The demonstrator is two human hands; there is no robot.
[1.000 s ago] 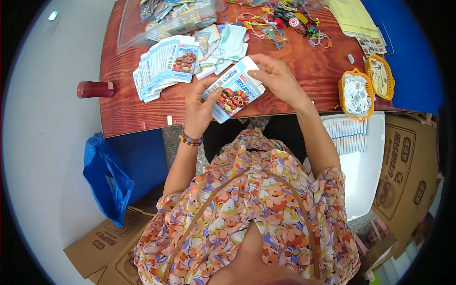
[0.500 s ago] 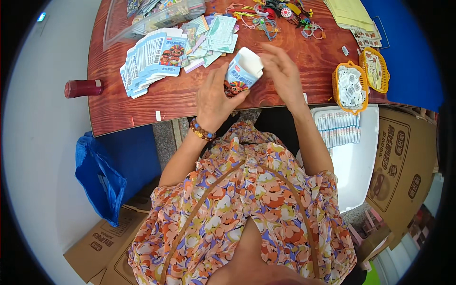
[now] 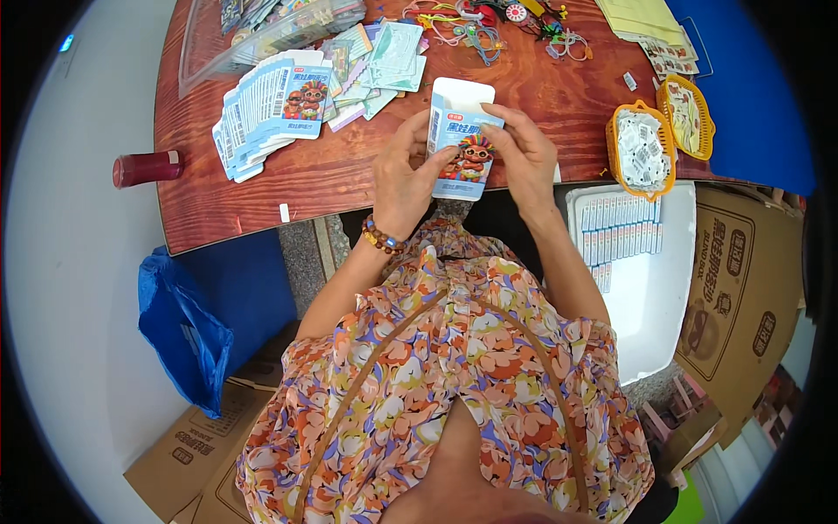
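Between my two hands I hold a small light-blue cardboard box with a cartoon figure on its front, its white top flap standing up. My left hand grips the box's left side, thumb across the front. My right hand has its fingers closed on the upper right edge near the flap. Left of my hands lies a fanned stack of flat boxes in the same print. Beside it spreads a loose pile of cards in pale green and other colours.
A clear plastic bin of packets stands far left. Colourful cords lie at the back. Orange baskets sit by the right edge; below, a white tub holds rows of small boxes. A red cylinder juts at the left edge.
The box has turned upright, its printed front now facing me and its flap up. My right hand, apart with fingers extended before, has come in and taken hold of the box's right edge.
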